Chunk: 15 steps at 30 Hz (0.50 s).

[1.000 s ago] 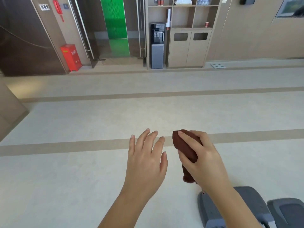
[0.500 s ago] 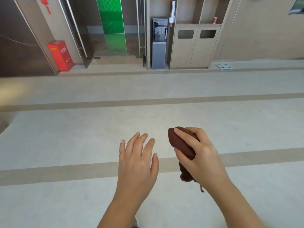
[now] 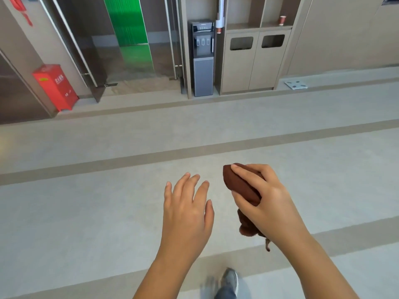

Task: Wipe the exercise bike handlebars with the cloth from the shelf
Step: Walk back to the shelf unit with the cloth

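Note:
My right hand (image 3: 266, 195) is closed around a bunched dark brown cloth (image 3: 239, 184), whose tail hangs down below the palm. My left hand (image 3: 186, 210) hovers just to its left, palm down, fingers spread, holding nothing. Both hands are out in front of me above the pale floor. No exercise bike or handlebar is in view. The wooden shelf unit (image 3: 259, 26) stands against the far wall.
A grey water dispenser (image 3: 202, 57) stands beside a cabinet with two bin openings (image 3: 257, 61). A red fire box (image 3: 55, 87) sits at the left by glass doors (image 3: 121, 46). A floor scale (image 3: 295, 84) lies at the right. My shoe (image 3: 228, 281) shows at the bottom.
The view has moved forward toward the far wall; the grey machine parts at the lower right have dropped out of sight. A shoe has appeared below. Both hands keep the same pose.

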Each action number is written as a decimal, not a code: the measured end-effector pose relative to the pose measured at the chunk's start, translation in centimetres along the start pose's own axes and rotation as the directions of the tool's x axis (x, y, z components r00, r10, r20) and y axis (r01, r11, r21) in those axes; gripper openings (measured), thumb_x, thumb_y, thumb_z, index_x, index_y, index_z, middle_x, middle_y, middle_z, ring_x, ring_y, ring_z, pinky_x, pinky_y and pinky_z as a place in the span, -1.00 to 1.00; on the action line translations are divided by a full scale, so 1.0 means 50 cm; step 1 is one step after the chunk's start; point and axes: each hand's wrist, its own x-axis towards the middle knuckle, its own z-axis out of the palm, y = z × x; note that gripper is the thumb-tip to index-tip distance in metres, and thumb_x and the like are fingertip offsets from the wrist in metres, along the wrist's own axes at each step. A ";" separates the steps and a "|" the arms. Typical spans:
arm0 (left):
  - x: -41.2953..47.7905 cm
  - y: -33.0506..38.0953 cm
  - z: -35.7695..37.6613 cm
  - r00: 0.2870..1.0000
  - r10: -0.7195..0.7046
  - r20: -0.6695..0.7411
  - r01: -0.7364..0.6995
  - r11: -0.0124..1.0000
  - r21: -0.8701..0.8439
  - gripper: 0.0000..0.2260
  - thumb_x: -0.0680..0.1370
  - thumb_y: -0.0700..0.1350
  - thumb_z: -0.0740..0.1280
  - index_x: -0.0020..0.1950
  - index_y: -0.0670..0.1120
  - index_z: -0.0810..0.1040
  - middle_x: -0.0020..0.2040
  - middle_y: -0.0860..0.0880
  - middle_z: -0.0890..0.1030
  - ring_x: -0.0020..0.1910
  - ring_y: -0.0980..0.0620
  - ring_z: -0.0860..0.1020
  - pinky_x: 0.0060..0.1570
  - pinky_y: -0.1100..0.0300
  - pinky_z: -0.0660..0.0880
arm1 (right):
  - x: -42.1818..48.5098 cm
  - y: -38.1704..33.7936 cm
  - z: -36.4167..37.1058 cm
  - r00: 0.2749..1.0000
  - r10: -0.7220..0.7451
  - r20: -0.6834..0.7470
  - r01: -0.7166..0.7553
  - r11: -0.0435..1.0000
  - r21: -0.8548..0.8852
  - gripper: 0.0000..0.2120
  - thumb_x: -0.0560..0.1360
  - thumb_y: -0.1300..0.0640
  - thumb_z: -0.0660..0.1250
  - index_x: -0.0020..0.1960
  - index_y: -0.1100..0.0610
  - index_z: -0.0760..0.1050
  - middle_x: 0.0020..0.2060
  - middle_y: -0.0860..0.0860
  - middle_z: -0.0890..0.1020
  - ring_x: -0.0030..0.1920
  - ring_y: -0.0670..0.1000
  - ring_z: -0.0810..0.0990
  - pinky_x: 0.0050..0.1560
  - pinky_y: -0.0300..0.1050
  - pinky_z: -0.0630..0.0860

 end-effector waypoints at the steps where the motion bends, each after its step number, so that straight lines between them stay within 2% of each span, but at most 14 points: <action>1: 0.048 -0.019 0.025 1.000 0.016 -0.008 -0.016 1.000 0.001 -0.74 0.41 -0.21 0.39 0.09 -0.18 0.58 0.12 -0.18 0.59 0.19 -0.20 0.50 0.18 -0.28 0.28 | 0.047 0.019 0.011 1.000 0.019 -0.015 -0.019 1.000 0.001 -0.56 0.41 0.13 0.39 0.25 -0.15 0.46 0.13 -0.11 0.45 0.01 -0.01 0.56 -0.01 -0.14 0.53; 4: 0.204 -0.060 0.102 0.998 0.050 -0.025 -0.049 0.999 0.015 -0.75 0.43 -0.17 0.31 0.09 -0.17 0.57 0.11 -0.17 0.59 0.18 -0.19 0.51 0.19 -0.25 0.30 | 0.204 0.082 0.043 0.998 0.030 -0.051 -0.030 1.000 0.004 -0.56 0.41 0.12 0.37 0.26 -0.15 0.45 0.14 -0.11 0.44 -0.04 0.06 0.58 -0.02 -0.02 0.56; 8: 0.420 -0.095 0.192 0.998 0.065 -0.007 -0.065 0.998 0.008 -0.72 0.39 -0.23 0.42 0.08 -0.21 0.58 0.12 -0.20 0.59 0.19 -0.21 0.50 0.19 -0.27 0.30 | 0.419 0.150 0.063 0.999 0.006 -0.051 -0.006 1.000 0.005 -0.56 0.41 0.11 0.37 0.26 -0.14 0.45 0.15 -0.08 0.45 0.00 0.05 0.57 -0.03 0.00 0.56; 15: 0.735 -0.166 0.307 0.999 0.038 0.001 -0.038 0.999 0.022 -0.71 0.38 -0.23 0.43 0.09 -0.19 0.57 0.11 -0.19 0.59 0.19 -0.21 0.50 0.18 -0.29 0.28 | 0.741 0.249 0.074 0.994 -0.012 -0.106 0.007 0.999 -0.049 -0.56 0.41 0.08 0.37 0.27 -0.14 0.44 0.17 -0.08 0.44 0.04 0.06 0.55 -0.08 -0.03 0.58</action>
